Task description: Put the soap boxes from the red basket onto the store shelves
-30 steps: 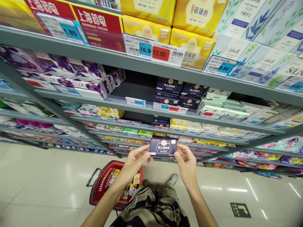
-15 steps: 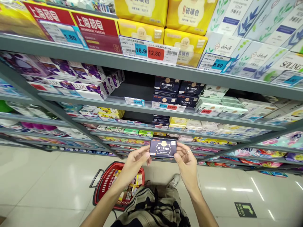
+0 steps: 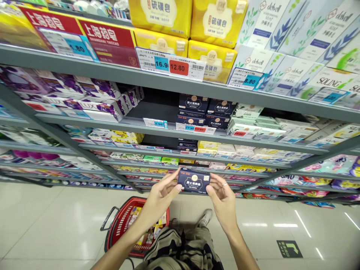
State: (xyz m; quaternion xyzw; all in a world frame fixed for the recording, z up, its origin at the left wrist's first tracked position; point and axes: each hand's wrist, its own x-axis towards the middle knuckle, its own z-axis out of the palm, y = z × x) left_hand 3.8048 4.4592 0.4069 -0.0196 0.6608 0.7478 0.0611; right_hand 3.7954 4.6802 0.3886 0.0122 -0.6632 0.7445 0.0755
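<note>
Clearly, both hands are busy with one small dark blue soap box (image 3: 194, 180), held up just below the middle of the frame. The left hand (image 3: 161, 193) pinches its left end, thumb at the lower corner and fingers reaching up along the edge. The right hand (image 3: 223, 195) has the other end the same way, thumb on the lower right corner, fingers curled at the side; I can see a ring (image 3: 224, 185) on one finger. The printed front, with its white lettering and pale frame, is turned toward the person.

Behind it rises a grey shelf unit (image 3: 165, 84). Near the centre, matching dark blue boxes (image 3: 194, 103) are stacked on a shelf, with purple-and-white LUX boxes (image 3: 99, 105) to their left and pale green boxes (image 3: 244, 126) just beside them on the right. Along the top of the frame I make out red boxes (image 3: 108, 43), big yellow packs (image 3: 161, 15) and pale blue-and-white delvell cartons (image 3: 260, 58).

Down at the lower left, a red basket (image 3: 121, 222) sits on the tiled floor (image 3: 56, 221), small packs (image 3: 137, 211) inside, partly hidden by the left forearm. A pale shoe (image 3: 206, 217) shows below the hands, and a dark floor sign (image 3: 289, 249) lies toward the lower right.
</note>
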